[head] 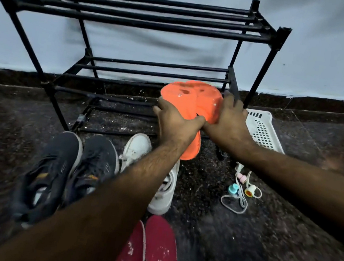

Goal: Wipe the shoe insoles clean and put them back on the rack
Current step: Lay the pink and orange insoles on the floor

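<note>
Orange insoles [193, 102], spotted with white flecks, lie with their front ends over the front bars of the black rack's [138, 20] middle shelf at its right end, their heels reaching down toward the floor.

At far left, a pair of dark sneakers [64, 172] stands on the floor in front of the rack, toes toward it. Just beside them to the right is a pair of white sneakers [139, 148], partly hidden under the left forearm. The left hand [176, 124] lies on the orange insoles' near left edge, knuckles up, fingers bent over the edge and thumb pressed on top, so it has hold of them. The right hand [231, 114] rests flat on their right side, fingers spread and nearly straight, tips at the rack's side bar. Near the bottom edge, a pair of red insoles [159, 251], also white-flecked, lies side by side. Further right are small coloured plastic pieces on pale cords [240, 192], and behind them a white perforated basket [262, 130] by the rack's right legs.

The floor [288, 214] is dark speckled stone dusted with white specks; behind it runs a dark skirting under a pale bluish wall [334, 54]. No writing is legible; the frame is blurred.
</note>
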A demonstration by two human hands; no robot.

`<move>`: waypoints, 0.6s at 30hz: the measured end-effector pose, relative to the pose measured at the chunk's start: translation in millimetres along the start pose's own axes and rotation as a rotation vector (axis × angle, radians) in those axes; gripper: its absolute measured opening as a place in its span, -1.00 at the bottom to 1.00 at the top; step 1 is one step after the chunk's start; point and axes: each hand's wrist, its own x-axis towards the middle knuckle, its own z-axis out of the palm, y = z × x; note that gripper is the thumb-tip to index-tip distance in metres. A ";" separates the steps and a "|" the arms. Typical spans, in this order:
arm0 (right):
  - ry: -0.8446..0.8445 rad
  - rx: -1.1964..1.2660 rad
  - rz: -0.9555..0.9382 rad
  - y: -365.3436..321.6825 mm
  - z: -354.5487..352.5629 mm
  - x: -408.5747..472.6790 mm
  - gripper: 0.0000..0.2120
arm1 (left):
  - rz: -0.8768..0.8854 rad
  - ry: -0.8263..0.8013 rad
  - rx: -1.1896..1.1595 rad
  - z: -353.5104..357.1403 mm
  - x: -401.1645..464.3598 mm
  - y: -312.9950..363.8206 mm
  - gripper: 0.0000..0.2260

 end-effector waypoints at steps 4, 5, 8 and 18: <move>-0.038 0.017 0.043 15.2 -12.3 -47.2 -0.12 | 0.006 0.006 -0.101 -3.5 -61.2 -24.7 -0.13; -0.040 0.023 0.060 20.4 -15.3 -59.9 -0.13 | 0.006 0.007 -0.104 -4.1 -77.6 -30.7 -0.11; -0.062 0.031 0.111 37.5 -19.9 -99.1 -0.11 | 0.008 0.027 -0.085 -3.9 -123.3 -50.0 -0.08; -0.298 -0.022 0.285 103.8 7.5 -218.4 -0.05 | -0.102 -0.082 -0.082 8.1 -230.2 -115.4 -0.03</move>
